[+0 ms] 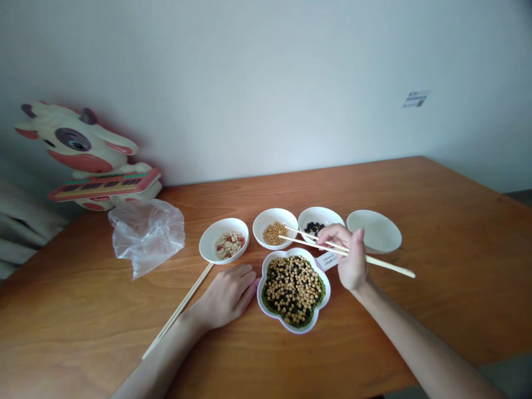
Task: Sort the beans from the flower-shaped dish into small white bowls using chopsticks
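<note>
My right hand (349,257) is closed round a pair of wooden chopsticks (386,265); their tips reach over the small white bowl of yellow beans (275,227). My left hand (226,293) lies flat on the table with fingers stretched out, touching the rim of the flower-shaped white bowl (324,277), which holds mixed yellow, black and green beans. Behind stand a bowl of pale and red kernels (223,246), a bowl of black beans (321,221) and an empty white bowl (374,231).
A second pair of chopsticks (177,313) lies on the wooden table (436,210) left of my left arm. A crumpled clear plastic bag (145,233) sits at the left. A cow-shaped toy (89,160) stands against the wall. A small paper label (328,260) lies by the flower bowl.
</note>
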Demonstrator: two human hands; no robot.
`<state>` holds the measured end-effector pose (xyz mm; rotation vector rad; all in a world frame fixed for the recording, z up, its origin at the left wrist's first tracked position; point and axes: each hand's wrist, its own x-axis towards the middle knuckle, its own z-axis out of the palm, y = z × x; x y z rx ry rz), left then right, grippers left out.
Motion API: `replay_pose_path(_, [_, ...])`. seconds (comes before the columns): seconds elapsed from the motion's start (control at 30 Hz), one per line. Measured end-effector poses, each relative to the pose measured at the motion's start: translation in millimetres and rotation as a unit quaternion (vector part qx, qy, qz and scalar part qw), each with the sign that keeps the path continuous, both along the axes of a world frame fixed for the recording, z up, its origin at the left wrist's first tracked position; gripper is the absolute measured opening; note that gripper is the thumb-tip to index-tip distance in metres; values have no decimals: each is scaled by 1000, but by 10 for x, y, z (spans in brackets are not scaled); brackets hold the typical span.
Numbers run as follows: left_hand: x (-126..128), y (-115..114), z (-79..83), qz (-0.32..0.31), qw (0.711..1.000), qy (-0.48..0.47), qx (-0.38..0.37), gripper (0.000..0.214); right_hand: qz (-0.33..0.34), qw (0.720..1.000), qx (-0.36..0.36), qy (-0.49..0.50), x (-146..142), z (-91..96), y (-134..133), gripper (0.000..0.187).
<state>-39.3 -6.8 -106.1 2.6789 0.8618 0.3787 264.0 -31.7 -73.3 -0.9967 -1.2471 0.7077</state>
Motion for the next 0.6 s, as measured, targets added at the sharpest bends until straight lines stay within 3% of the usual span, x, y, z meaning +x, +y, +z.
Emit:
replay_pose_path(0.17, [-6,3,-27,-6,1000,-2,13,29,-8,1000,10,17,206,101,-39,76])
replay_pose_path(0.23, [-5,0,-25,-5,1000,-8,20,29,29,999,-10,-7,346,191,-81,77])
replay_pose_path(0.33, [1,-7,-5,0,1000,-13,21,29,96,987,-41,-125,541,342,-178,80])
replay_pose_path(0.43, [13,-13,25,1,1000,-4,13,30,129,953,-62,-268,650,434,-345,76])
replay_pose_path(0.6, [24,-16,48,2,1000,9,3,31,96,945,-99,-297,648,329,-742,64])
